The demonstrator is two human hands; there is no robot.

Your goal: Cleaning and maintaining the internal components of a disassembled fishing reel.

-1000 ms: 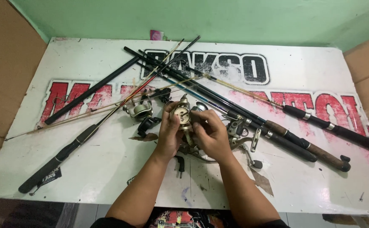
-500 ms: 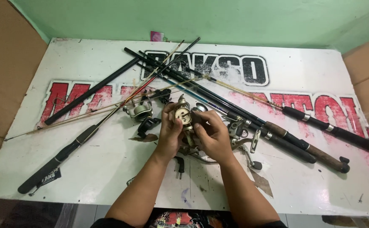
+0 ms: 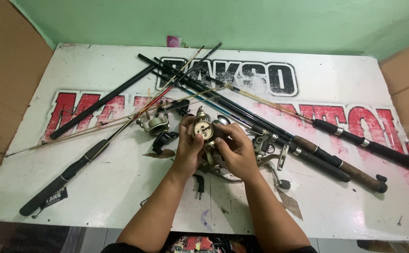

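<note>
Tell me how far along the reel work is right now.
Done: nothing looks finished; loose reel parts lie scattered among the fishing rods on the white board. In hand: left hand and right hand grip one round metal reel, raised off the board. Left: the other reels lie untouched beside the hands.

A white board (image 3: pixel 96 187) served as the tabletop, painted with large red and black lettering, scuffed and marked with dark scratches. Behind it, beyond where the reel was held, rose a plain pale green wall (image 3: pixel 260 23). Brown cardboard sheets (image 3: pixel 3 93) stood along the left edge and more cardboard (image 3: pixel 408 75) on the right. A small pink scrap (image 3: pixel 173 41) lay at the board's far edge. Light fell evenly, with a soft glare low on the right.
</note>
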